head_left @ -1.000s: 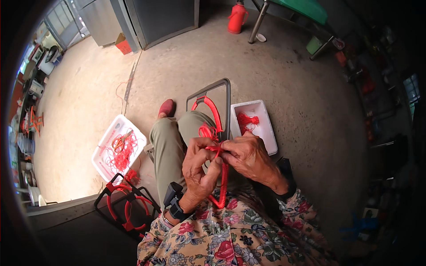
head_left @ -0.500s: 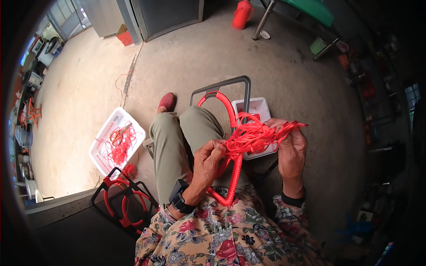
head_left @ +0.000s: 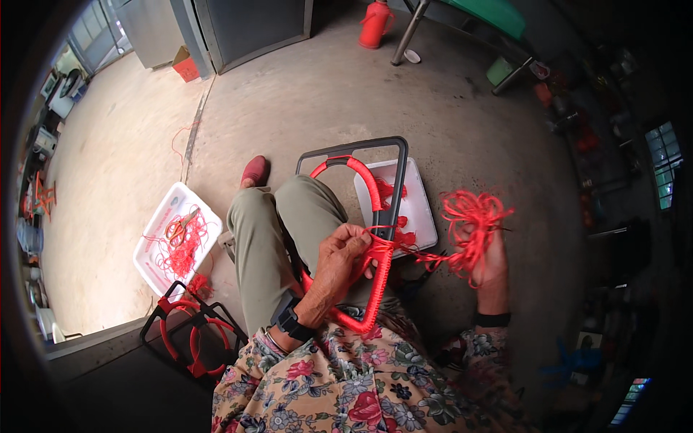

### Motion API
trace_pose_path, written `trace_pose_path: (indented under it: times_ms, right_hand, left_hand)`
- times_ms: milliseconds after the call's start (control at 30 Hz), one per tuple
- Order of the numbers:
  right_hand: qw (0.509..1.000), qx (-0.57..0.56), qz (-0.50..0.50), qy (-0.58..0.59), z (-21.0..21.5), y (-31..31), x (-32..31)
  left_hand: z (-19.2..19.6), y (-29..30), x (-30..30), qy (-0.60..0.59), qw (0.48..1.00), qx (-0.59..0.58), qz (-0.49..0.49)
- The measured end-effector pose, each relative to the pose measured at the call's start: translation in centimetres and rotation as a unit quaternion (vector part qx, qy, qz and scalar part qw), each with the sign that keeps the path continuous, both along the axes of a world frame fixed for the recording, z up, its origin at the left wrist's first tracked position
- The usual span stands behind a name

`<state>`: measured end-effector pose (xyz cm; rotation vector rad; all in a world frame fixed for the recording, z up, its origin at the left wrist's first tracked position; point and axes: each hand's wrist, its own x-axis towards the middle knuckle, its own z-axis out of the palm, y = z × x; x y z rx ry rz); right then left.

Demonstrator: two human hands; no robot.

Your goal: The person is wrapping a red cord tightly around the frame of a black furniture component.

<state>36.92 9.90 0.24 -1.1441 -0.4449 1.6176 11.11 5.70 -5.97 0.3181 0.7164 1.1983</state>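
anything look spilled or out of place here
Yes: a thin red strand lies on the floor beyond the left white tray, and a red clump sits outside its near end, not with the tangle inside. The looped red bundle in the right hand looks loose, but nothing seems damaged.

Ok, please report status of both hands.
Left hand pinching red strand at black, partly wrapped frame. Right hand holding red cord bundle. White rectangular tub behind.

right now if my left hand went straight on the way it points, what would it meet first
Your left hand would probably meet the dark side bar of the partly red-wrapped frame first, though depth is hard to judge from this view.
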Motion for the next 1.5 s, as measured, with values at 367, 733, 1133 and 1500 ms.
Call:
trace_pose_path:
  times_ms: [367,733,1133,1500]
  right_hand:
    - [0.95,-0.04,0.253,0.177,-4.6,-2.7,-3.0]
    - [0.734,-0.005,0.062,-0.677,-12.2,-6.2,20.0]
    - [0.995,0.041,0.083,-0.025,-7.8,-2.6,-4.1]
    - [0.967,0.061,0.205,0.137,-6.2,-4.0,-5.5]
  left_hand:
    - [0.1,-0.7,-0.4,0.21,0.961,0.092,0.157]
    - [0.3,0.0,0.4,0.037,0.995,-0.084,-0.038]
    - [0.1,0.2,0.0,0.022,0.994,-0.072,-0.08]
    - [0.0,0.8,-0.6,-0.017,0.995,-0.068,-0.074]
